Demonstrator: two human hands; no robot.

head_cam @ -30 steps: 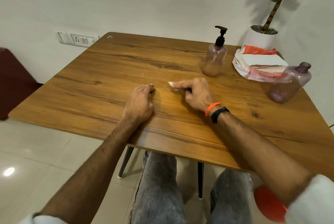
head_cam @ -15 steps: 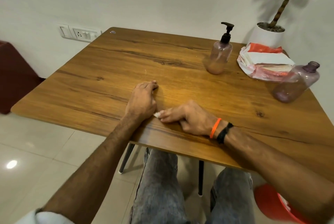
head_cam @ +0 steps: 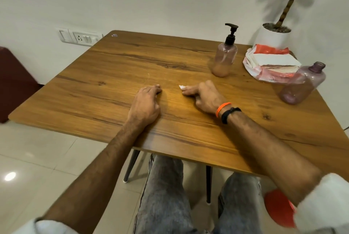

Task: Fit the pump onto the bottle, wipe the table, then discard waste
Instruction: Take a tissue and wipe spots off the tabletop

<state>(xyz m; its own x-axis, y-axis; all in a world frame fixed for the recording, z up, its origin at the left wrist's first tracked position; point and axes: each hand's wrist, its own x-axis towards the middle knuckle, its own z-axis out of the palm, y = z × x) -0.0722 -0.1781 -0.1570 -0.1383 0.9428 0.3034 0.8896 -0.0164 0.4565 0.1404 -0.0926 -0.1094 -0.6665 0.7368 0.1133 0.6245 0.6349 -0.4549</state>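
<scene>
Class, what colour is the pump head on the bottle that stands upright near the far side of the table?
Black, on the pump head, clearest in the head view.

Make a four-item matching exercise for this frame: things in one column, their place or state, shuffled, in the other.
Things
1. clear bottle with the black pump
2. purple bottle without a pump
3. small white wad of tissue
4. round red bin

Places or states
A. under the right hand's fingertips
B. on the floor, beside the person's leg
C. upright, pump fitted
D. open-necked, near the table's right edge

Pairs: 1-C, 2-D, 3-A, 4-B
</scene>
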